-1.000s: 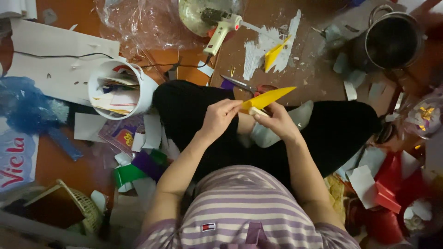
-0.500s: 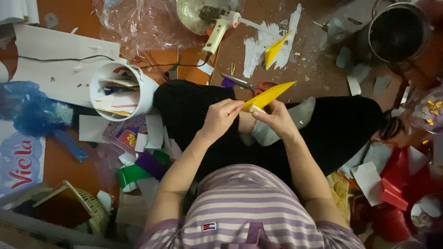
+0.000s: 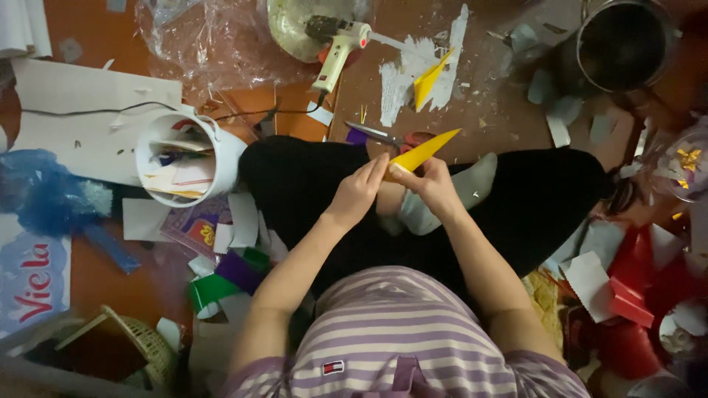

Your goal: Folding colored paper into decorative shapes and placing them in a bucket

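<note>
Left hand (image 3: 359, 190) and right hand (image 3: 430, 184) both pinched shut on wide end of yellow paper cone (image 3: 424, 150), held over crossed legs in black. Cone tip points up-right, away from fingers, just short of scissors (image 3: 383, 135) on floor. White bucket (image 3: 186, 158) near left elbow side; glue gun (image 3: 341, 46) farther ahead. Scraps crowd floor on both sides.

Two yellow folded paper pieces (image 3: 424, 149) (image 3: 430, 77); one glue gun (image 3: 338, 50); one scissors (image 3: 383, 135); one white bucket (image 3: 186, 158); one metal pot (image 3: 622, 44); one wicker basket (image 3: 144, 343).
</note>
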